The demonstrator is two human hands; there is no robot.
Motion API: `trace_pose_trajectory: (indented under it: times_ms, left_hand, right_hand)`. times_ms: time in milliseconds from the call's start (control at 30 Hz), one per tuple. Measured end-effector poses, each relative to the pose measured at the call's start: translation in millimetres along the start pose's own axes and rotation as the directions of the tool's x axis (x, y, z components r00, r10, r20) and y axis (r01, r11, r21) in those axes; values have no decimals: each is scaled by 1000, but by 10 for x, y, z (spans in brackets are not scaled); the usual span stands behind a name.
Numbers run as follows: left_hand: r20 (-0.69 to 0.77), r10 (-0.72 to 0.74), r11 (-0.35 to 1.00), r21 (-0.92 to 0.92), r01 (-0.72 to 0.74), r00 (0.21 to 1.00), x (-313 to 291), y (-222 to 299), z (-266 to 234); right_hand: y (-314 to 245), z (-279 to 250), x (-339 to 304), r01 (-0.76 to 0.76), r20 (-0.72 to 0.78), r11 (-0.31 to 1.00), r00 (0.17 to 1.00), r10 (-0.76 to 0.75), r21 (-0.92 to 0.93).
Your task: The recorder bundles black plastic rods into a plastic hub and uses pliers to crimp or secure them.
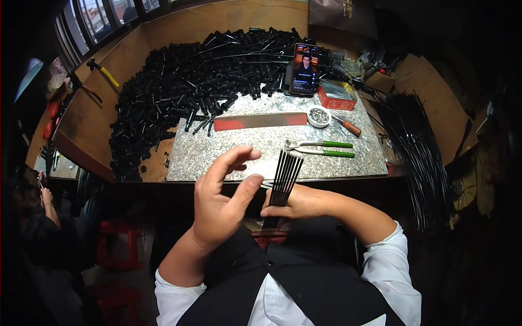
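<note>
My right hand is closed around a bundle of thin black rods, held in front of my body at the table's front edge. The rods stand nearly upright, with their upper ends slightly spread and their lower ends hanging over my lap. Just left of the bundle is my left hand, its thumb and fingers apart and nothing visible between them. The thumb tip comes close to the rods; whether it touches them I cannot tell. Beyond the rods lie end-cutting pliers with green handles, jaws toward the bundle.
A speckled board carries a flat red-and-dark bar, a white bowl of small metal parts, a screwdriver, a red box and a phone. Black tubular parts are heaped behind; long black rods hang right.
</note>
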State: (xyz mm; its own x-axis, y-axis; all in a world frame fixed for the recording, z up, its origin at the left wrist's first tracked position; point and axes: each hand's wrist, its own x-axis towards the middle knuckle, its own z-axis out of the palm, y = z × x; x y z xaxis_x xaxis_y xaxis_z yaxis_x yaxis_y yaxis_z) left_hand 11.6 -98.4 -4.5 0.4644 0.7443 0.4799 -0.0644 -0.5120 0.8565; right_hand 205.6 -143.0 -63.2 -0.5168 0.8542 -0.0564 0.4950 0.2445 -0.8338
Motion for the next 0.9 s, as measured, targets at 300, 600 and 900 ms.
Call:
trace_pose_trajectory:
  times_ms: [300, 600, 900]
  left_hand:
    - [241, -47, 913, -383, 139, 969, 241, 246, 75]
    - [337, 16, 941, -323, 100, 942, 326, 183, 209]
    - [307, 138, 981, -174, -87, 942, 238, 284, 171]
  right_hand:
    - [-259, -34, -22, 31, 58, 999, 998, -32, 16]
    - [-52, 80, 8, 67, 89, 994, 993, -74, 81]
    - [127, -32, -281, -73, -72, 808, 987, 141, 584]
